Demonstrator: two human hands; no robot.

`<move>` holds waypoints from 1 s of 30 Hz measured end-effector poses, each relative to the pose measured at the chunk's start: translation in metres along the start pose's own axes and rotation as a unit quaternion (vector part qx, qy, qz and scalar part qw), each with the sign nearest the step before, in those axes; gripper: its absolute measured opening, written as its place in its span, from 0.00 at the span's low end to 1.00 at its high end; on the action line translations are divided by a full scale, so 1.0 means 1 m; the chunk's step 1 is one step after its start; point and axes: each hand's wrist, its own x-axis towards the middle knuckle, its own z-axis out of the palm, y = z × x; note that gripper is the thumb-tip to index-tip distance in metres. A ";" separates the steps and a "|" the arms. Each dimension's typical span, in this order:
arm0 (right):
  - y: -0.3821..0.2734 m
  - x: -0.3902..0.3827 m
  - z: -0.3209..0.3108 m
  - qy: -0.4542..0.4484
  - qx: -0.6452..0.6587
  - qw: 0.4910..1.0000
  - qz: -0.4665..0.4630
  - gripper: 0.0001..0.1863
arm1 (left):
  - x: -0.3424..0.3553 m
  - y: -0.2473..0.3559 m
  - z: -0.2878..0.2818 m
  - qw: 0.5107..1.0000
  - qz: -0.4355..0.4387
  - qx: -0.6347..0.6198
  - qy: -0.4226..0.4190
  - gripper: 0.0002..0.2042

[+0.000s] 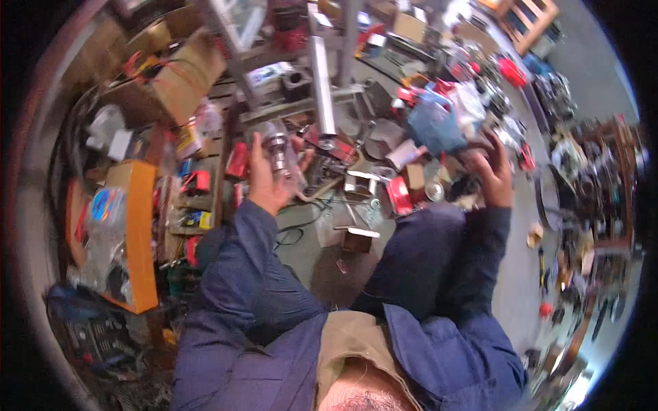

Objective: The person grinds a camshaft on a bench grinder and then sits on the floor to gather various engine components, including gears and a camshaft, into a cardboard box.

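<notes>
My left hand point(267, 179) is wrapped round a shiny stepped metal shaft point(277, 149), which looks to be inside a clear plastic bag. The shaft stands nearly lengthwise along the fingers. Off to the right, my right hand point(495, 175) is raised with thumb and fingers apart. Just left of its fingertips lie dark parts, blurred, and a blue plastic bag point(436, 127). Between the hands, on the floor, are an opened small white-and-brown box point(360, 183), a red box point(399, 195) and a round metal part point(434, 190).
A metal frame with a bright upright bar point(322, 89) stands ahead. At left are an orange-sided carton point(142, 236) and a large cardboard box point(185, 82). Loose parts crowd the far right around a wooden shelf point(620, 185). A dark cable point(291, 236) lies near my knees.
</notes>
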 end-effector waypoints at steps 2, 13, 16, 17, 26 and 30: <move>0.079 -0.007 -0.048 -0.003 -0.114 0.990 0.087 0.38 | -0.003 0.008 0.014 0.995 -0.009 -0.070 -0.069 0.33; 0.265 -0.085 0.012 0.188 -0.266 0.945 0.036 0.57 | -0.022 0.023 0.013 0.989 0.050 -0.106 -0.087 0.33; 0.260 -0.071 -0.016 0.359 -0.290 0.881 -0.108 0.55 | -0.022 0.025 0.016 0.993 0.059 -0.102 -0.031 0.33; 0.236 -0.061 -0.026 0.380 -0.257 0.874 -0.162 0.53 | -0.021 0.025 0.011 0.994 0.068 -0.078 -0.029 0.33; -0.089 -0.039 -0.030 0.389 -0.098 0.850 -0.340 0.41 | 0.001 0.022 0.025 0.987 0.147 -0.062 0.006 0.33; -0.117 -0.061 0.060 0.179 0.055 0.925 -0.331 0.44 | -0.006 0.031 0.028 0.989 0.135 -0.052 -0.032 0.34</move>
